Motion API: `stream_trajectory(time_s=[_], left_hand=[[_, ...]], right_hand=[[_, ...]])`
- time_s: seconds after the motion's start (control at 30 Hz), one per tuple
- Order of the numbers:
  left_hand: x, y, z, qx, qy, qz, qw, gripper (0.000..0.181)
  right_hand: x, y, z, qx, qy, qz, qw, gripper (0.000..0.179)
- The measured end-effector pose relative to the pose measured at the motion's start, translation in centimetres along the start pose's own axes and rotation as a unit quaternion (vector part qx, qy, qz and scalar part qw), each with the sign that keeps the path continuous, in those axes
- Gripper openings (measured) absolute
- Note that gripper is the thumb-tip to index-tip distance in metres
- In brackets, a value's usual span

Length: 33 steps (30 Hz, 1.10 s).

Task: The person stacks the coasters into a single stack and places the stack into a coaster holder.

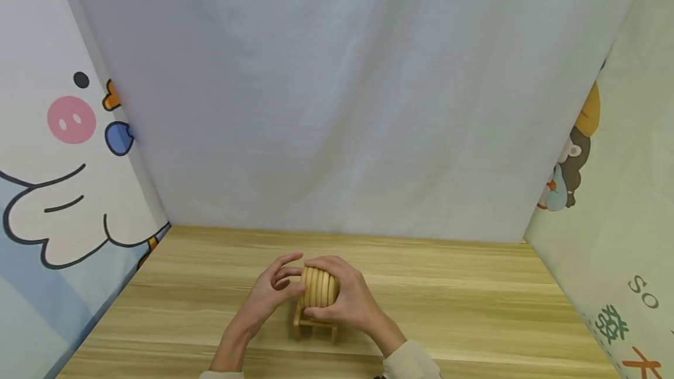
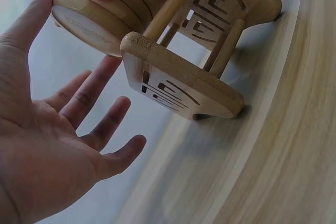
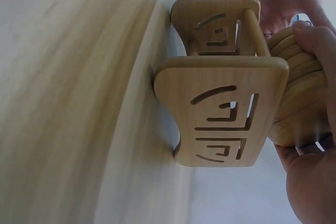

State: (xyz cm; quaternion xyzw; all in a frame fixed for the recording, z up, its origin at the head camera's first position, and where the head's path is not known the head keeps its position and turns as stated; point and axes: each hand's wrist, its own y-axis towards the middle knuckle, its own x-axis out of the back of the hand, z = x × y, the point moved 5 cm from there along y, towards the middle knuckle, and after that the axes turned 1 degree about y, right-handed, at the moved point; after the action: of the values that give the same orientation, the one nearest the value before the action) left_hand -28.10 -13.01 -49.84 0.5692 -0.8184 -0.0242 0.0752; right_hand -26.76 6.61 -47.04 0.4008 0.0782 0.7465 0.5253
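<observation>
A stack of round wooden coasters (image 1: 320,287) sits on its side at the upper edge of a small wooden rack (image 3: 220,111). My right hand (image 1: 350,294) grips the stack, fingers over the far side and thumb along the near side. At the stack's left end is my left hand (image 1: 271,291), its thumb tip at the rim of the end coaster (image 2: 86,27). The other fingers of that hand are spread, some reaching under the coaster in the left wrist view. The rack has cut-out fretwork side panels joined by round rods, and stands on the table.
The wood-grain table (image 1: 447,285) extends around the rack. A pale grey curtain (image 1: 337,104) hangs behind it. Cartoon-printed panels stand along the left side (image 1: 31,75) and the right side (image 1: 621,192).
</observation>
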Motion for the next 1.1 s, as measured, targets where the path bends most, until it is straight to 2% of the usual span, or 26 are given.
stream_trajectory(time_s=[0.4,0.83,1.1], left_hand=[[0.1,-0.1,0.9,0.015,-0.016,0.012,0.9997,0.081],[0.0,0.4,2.2,0.003,-0.028,-0.025,0.9993,0.097],[-0.1,0.6,2.6,0.003,-0.035,-0.031,0.9989,0.109]], right_hand=[[-0.7,-0.5,-1.1,-0.02,0.025,0.016,0.9994,0.076],[-1.3,-0.8,-2.4,-0.054,0.065,0.023,0.9962,0.079],[-1.4,-0.9,-2.9,-0.064,0.034,0.02,0.9972,0.077]])
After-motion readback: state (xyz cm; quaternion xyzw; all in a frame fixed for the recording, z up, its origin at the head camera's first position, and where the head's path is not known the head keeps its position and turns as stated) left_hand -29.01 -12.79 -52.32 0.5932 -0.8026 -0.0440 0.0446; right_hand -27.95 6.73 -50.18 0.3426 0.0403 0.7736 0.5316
